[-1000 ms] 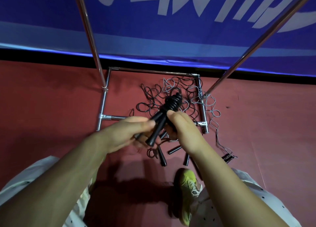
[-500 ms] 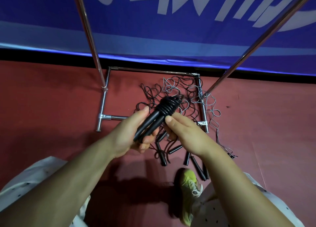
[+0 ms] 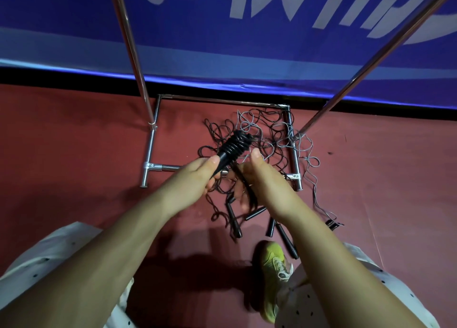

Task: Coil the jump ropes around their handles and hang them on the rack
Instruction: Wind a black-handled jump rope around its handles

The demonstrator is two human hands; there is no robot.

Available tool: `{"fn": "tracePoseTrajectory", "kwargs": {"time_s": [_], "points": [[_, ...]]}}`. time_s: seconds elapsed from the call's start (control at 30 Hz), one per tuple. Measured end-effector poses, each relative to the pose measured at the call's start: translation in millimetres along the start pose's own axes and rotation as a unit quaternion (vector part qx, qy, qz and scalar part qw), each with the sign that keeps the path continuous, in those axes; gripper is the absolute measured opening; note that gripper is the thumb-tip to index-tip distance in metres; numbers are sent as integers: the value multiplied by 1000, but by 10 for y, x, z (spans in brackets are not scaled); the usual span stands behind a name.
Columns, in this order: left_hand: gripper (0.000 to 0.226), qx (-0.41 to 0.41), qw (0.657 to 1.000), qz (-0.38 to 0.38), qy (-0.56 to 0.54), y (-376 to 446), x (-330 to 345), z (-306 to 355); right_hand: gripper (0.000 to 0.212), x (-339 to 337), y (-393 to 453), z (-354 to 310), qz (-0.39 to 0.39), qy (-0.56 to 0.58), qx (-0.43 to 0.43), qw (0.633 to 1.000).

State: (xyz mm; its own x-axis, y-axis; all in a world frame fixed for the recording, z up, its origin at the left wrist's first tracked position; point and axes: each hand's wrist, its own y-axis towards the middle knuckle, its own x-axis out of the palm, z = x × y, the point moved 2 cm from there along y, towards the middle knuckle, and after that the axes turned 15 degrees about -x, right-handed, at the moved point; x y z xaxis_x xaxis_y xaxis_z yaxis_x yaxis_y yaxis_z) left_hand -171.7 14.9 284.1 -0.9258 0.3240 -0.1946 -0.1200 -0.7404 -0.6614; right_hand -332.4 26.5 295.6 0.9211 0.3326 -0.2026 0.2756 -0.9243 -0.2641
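Note:
My left hand point(image 3: 197, 177) grips the lower end of a pair of black jump rope handles point(image 3: 235, 146) with black rope coiled round their upper part. My right hand point(image 3: 257, 177) is just to the right of them and holds the loose black rope strand point(image 3: 243, 179) that runs down across its palm. Below the hands a tangle of black and grey ropes point(image 3: 267, 135) lies on the red floor inside the base of the metal rack point(image 3: 150, 152). Several loose black handles point(image 3: 233, 217) lie nearer me.
Two chrome uprights of the rack rise at the left point(image 3: 128, 46) and the right point(image 3: 371, 63). A blue banner point(image 3: 222, 43) covers the wall behind. My yellow shoe point(image 3: 272, 275) stands on the floor near the loose handles. A small black clip point(image 3: 332, 224) lies at the right.
The coiled handles have tilted more upright and shifted slightly left in my left hand. My right hand has moved off them and drawn the loose strand down to the right.

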Motion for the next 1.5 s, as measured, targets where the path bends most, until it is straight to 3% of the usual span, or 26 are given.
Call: {"fn": "tracePoseTrajectory", "kwargs": {"time_s": [0.13,0.27,0.47,0.53,0.57,0.6,0.67,0.73,0.77,0.83,1.0,1.2,1.33,1.5], "points": [[33,0,998,17,60,24,-44,-26,95,18,-7,-10,-19,54,32,998],[18,13,996,11,85,7,-21,7,50,2,-21,-108,15,24,-6,1000],[19,38,997,-3,65,-62,-3,63,47,58,7,-152,35,-31,-71,996],[21,-4,996,-93,-11,-78,-2,50,43,64,-14,-201,33,8,-103,994],[38,-52,978,-189,-70,-90,0,30,40,68,-28,-224,32,35,-114,992],[59,-95,939,-304,-127,-124,27,6,35,64,-41,-230,30,55,-125,990],[85,-115,834,-486,-234,-244,115,47,29,47,-72,-251,30,102,-138,985],[89,-145,759,-534,-343,-321,192,129,27,31,-97,-277,28,144,-144,979],[86,-158,775,-506,-343,-311,204,127,28,25,-109,-302,29,145,-146,978],[73,-126,874,-397,-251,-266,183,111,29,-4,-90,-280,37,105,-145,983],[63,-73,957,-226,-170,-175,136,65,46,-48,-15,-141,13,46,-94,994],[60,-9,988,-104,-113,-153,81,71,63,-33,5,-135,-30,43,-34,998],[56,1,997,-57,-54,-131,37,106,56,-39,-11,-143,37,-56,-56,996],[59,20,998,39,44,13,-43,11,75,-23,1,-127,-9,106,73,992]]}}
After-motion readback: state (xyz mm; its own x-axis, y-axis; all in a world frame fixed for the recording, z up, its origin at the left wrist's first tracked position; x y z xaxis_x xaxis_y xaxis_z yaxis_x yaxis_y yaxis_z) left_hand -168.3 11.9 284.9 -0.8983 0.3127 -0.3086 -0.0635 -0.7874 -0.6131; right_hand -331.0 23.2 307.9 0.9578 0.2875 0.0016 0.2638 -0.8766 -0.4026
